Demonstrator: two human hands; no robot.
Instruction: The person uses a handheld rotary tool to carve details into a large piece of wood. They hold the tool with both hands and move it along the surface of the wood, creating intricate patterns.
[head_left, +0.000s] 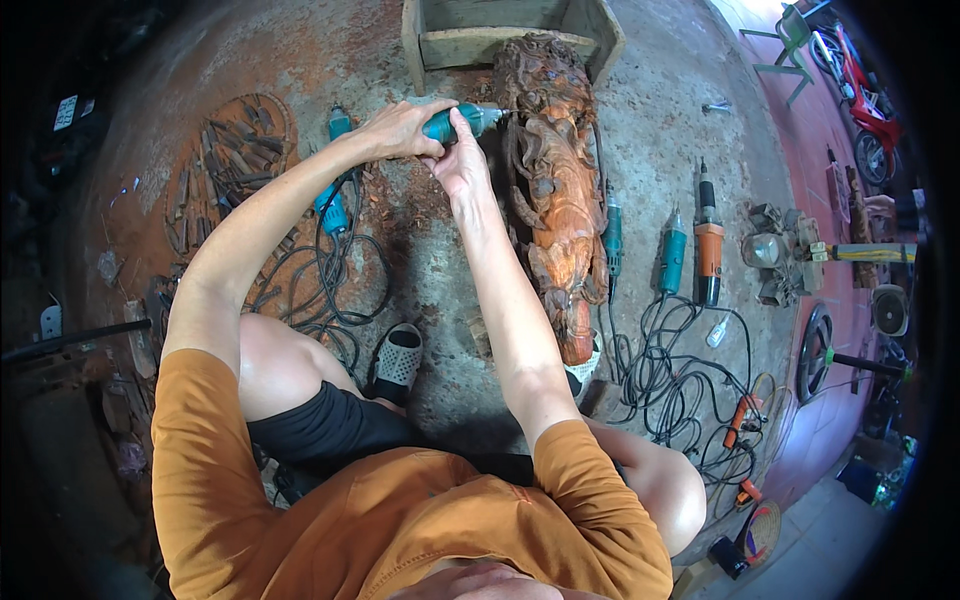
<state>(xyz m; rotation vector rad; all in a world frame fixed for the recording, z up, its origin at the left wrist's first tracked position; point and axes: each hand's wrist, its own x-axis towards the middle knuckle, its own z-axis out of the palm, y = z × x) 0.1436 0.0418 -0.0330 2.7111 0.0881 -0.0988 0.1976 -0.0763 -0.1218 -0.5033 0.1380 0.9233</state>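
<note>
Teal grinder (455,122) gripped by left hand (395,128) and right hand (462,160), upper centre; bit could slip, gouging wood carving (555,200).

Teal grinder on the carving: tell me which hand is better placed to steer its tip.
Probably the right hand: it pinches the teal grinder nearest the tip at the wood carving. The left hand wraps the rear body.
</note>
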